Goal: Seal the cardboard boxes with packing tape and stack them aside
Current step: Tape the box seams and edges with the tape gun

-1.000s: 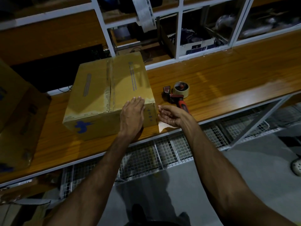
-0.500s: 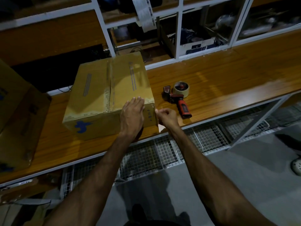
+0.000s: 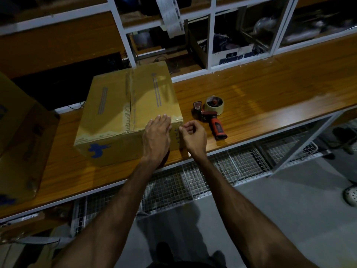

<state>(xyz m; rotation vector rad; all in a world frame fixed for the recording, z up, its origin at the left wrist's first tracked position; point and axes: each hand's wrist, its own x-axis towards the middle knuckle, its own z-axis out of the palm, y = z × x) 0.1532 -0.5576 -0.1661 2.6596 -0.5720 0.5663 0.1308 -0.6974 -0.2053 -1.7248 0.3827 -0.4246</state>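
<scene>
A closed box (image 3: 127,111) sits on the wooden bench (image 3: 270,89), its top seam taped. The left hand (image 3: 157,137) lies flat and spread over the box's near right edge, fingers on the top. The right hand (image 3: 193,137) is at the box's near right corner, fingers curled together in a pinch against the cardboard; what it pinches cannot be told. A red-handled tape gun (image 3: 211,115) lies on the bench just right of the box. More boxes (image 3: 21,144) stand at the left.

Tan box (image 3: 123,105) with blue print; red-handled tape dispenser (image 3: 211,115)
</scene>
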